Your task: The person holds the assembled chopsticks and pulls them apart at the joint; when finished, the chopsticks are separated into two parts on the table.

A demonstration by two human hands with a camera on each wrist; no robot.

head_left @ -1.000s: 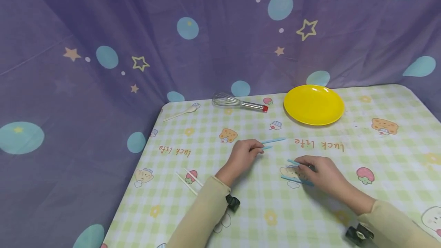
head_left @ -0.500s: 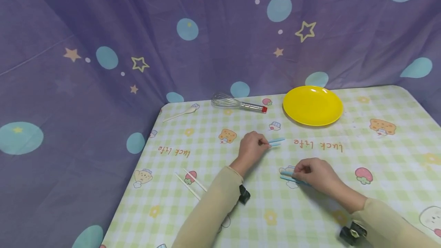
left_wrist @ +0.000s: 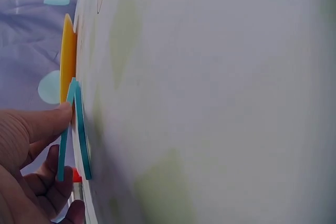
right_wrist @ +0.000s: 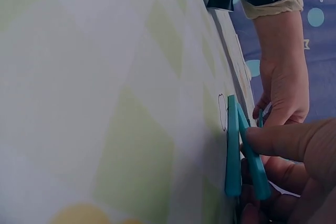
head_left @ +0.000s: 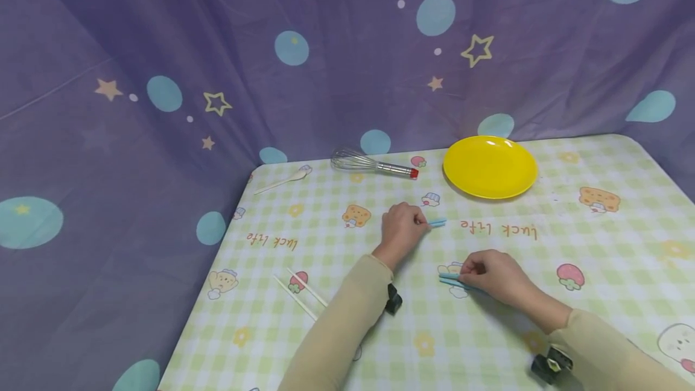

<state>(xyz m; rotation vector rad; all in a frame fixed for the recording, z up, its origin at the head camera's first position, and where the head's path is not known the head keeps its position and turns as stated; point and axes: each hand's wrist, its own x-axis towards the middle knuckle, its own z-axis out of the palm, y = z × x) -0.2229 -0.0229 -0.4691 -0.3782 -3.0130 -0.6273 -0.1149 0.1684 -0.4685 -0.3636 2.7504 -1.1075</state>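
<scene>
My left hand (head_left: pixel 404 225) pinches one short teal stick (left_wrist: pixel 63 148) between thumb and fingers. A second teal stick (left_wrist: pixel 82 135) lies on the cloth beside it; their far ends meet or nearly meet in the left wrist view. Closer to me and to the right, my right hand (head_left: pixel 496 273) pinches another teal stick (right_wrist: pixel 255 166) by its middle, slightly raised at one end. Its partner, a teal stick (right_wrist: pixel 232 153), lies on the cloth close alongside. In the head view, the fingers hide part of both pairs.
Two white sticks (head_left: pixel 295 297) lie partly behind my left sleeve (head_left: pixel 342 318). Along the back are a pale spoon (head_left: pixel 282 182), a wire whisk (head_left: pixel 374 166) with a red end, and a yellow plate (head_left: pixel 490 168). A purple curtain (head_left: pixel 336 95) hangs behind the checked tablecloth (head_left: pixel 478 343).
My left hand has moved right along its teal sticks, which now stand closer together. The right hand has lowered its teal stick next to the one on the cloth.
</scene>
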